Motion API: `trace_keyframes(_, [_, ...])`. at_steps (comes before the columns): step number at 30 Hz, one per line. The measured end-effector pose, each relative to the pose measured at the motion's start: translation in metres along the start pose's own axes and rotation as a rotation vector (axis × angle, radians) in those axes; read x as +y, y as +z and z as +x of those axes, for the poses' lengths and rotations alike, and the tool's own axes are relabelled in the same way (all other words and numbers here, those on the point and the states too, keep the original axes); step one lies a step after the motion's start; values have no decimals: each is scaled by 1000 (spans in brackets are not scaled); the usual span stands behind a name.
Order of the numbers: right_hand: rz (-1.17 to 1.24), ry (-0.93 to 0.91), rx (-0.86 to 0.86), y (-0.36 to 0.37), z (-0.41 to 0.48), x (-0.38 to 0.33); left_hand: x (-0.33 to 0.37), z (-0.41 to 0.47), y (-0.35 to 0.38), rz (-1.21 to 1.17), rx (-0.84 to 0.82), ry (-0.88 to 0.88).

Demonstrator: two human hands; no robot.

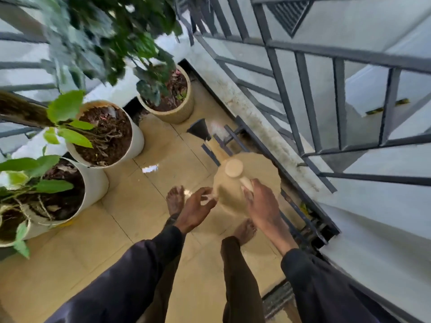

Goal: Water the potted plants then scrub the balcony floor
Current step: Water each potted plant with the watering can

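A beige watering can (233, 194) with a black sprinkler head (198, 129) hangs over the tiled balcony floor (93, 241), blurred by motion. My right hand (261, 206) grips its pale handle from above. My left hand (196, 209) is at the can's left side with curled fingers; something small and whitish shows at the fingertips, too blurred to tell. Three potted plants stand along the left: a beige textured pot (177, 115), a white pot (135, 138) and a nearer white pot (95, 185), all filled with dark soil and dry leaves.
Dark metal railing (307, 94) and a stained concrete ledge (256, 120) run along the right, with a dark drain channel (310, 220) below. The floor shines wet near my bare feet (175, 199). Leafy branches (112, 36) overhang the pots.
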State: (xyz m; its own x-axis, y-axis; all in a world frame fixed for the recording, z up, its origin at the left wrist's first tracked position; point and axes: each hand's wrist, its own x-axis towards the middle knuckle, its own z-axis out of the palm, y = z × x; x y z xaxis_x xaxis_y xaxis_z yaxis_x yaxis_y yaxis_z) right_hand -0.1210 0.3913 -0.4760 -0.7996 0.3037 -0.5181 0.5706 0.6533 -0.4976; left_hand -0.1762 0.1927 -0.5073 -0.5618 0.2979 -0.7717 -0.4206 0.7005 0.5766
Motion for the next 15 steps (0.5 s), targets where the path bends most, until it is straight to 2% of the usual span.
trace_keyframes(4, [-131, -78, 35, -13, 1, -50, 3, -4, -31, -86, 11, -47])
trace_keyframes(15, [-132, -139, 118, -25, 41, -171, -16, 15, -100, -458, -80, -116])
